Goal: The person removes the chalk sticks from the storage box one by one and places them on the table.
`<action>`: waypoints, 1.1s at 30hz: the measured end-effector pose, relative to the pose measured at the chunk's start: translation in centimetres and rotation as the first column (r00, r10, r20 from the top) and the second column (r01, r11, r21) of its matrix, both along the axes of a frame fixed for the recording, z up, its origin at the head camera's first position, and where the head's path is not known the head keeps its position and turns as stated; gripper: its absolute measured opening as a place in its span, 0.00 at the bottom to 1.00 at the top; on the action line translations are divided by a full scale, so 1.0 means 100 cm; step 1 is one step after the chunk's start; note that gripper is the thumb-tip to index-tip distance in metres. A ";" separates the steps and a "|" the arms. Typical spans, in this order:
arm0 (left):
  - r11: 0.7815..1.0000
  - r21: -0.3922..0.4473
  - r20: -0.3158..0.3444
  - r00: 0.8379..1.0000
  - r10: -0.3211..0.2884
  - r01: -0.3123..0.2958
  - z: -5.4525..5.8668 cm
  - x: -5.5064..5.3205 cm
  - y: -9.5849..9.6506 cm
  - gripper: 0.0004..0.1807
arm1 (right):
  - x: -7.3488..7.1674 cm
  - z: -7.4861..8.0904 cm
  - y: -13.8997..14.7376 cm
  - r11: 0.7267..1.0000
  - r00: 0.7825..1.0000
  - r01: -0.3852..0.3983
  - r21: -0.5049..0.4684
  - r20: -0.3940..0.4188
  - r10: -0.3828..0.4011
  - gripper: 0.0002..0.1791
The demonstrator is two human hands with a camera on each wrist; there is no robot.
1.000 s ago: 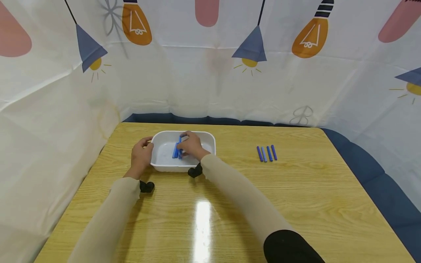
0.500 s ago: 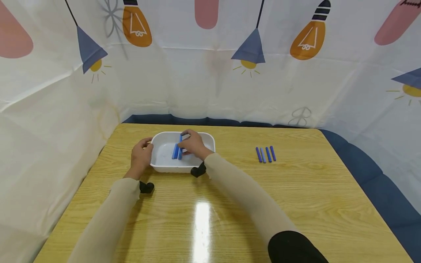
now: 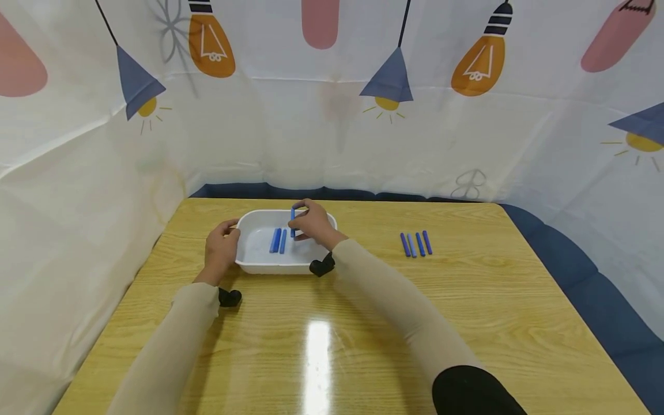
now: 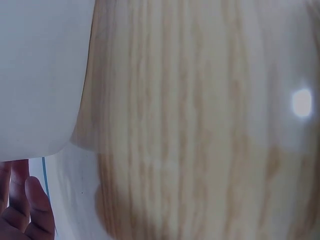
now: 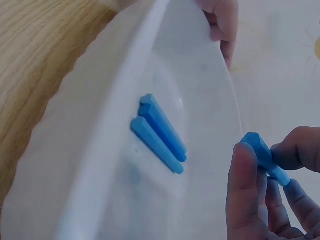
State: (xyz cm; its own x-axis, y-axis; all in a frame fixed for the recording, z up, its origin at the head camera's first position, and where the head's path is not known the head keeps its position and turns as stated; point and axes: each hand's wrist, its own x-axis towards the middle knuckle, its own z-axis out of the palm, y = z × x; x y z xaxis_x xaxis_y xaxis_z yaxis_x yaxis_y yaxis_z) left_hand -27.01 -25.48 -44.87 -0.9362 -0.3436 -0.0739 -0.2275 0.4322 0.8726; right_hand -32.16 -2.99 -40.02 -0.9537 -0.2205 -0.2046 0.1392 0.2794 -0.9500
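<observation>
A white plastic tray (image 3: 267,268) sits on the table, and my left hand (image 3: 220,249) grips its left end at the rim. Inside it lie three blue six-sided, crayon-like sticks (image 5: 157,135), side by side and slanted. My right hand (image 3: 315,223) pinches another blue stick (image 5: 260,152) between thumb and fingers, upright over the tray's right half and apart from the three. In the left wrist view, fingers (image 4: 37,200) of the left hand show at the lower left, beside the tray's wall (image 4: 40,80).
Several blue sticks (image 3: 416,244) stand in a row on the wooden table (image 3: 467,311), right of the tray. A patterned cloth (image 3: 332,138) hangs behind and along the left side. Dark blue padding (image 3: 565,259) borders the table's right edge.
My right hand has lifted the pinched stick from beside the three others and moved right with it. My left hand keeps its hold on the tray. The head view has shifted slightly.
</observation>
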 end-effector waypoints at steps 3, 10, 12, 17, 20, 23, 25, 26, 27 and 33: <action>1.000 -0.003 0.002 1.000 -0.003 0.003 0.000 0.000 0.000 0.25 | 0.000 0.004 0.005 1.000 1.000 0.002 -0.008 -0.012 -0.003 0.27; 1.000 -0.010 0.002 1.000 -0.004 0.004 0.000 -0.001 -0.002 0.25 | -0.003 0.011 0.017 1.000 1.000 0.002 -0.001 -0.030 -0.002 0.28; 1.000 -0.010 0.004 1.000 -0.006 0.006 0.000 -0.001 -0.002 0.25 | -0.004 0.012 0.021 1.000 1.000 -0.001 0.002 -0.030 0.001 0.28; 1.000 -0.011 -0.001 1.000 -0.016 0.016 -0.001 -0.001 -0.002 0.25 | -0.004 0.017 0.032 1.000 0.999 -0.002 0.002 -0.034 0.002 0.28; 1.000 -0.022 -0.001 1.000 -0.017 0.017 0.000 -0.001 -0.003 0.25 | -0.003 0.020 0.037 1.000 0.999 -0.003 0.002 -0.036 0.003 0.28; 0.999 -0.031 0.004 1.000 -0.019 0.019 0.002 -0.001 -0.003 0.25 | -0.002 0.024 0.042 1.000 0.999 -0.002 0.004 -0.034 0.002 0.29; 0.999 -0.033 0.007 1.000 -0.023 0.024 0.003 0.000 -0.003 0.25 | 0.000 0.026 0.045 1.000 0.999 -0.003 0.007 -0.036 0.003 0.30; 0.999 -0.034 0.008 1.000 -0.026 0.026 0.003 0.000 -0.003 0.25 | 0.000 0.028 0.047 1.000 0.999 -0.003 0.006 -0.035 0.003 0.30; 0.999 -0.033 0.009 1.000 -0.027 0.027 0.003 0.000 -0.003 0.25 | 0.001 0.029 0.049 1.000 0.999 -0.002 0.006 -0.035 0.002 0.29; 1.000 -0.011 0.007 1.000 -0.029 0.029 0.003 0.001 -0.003 0.25 | -0.001 0.031 0.064 1.000 0.999 0.013 0.026 -0.036 -0.012 0.28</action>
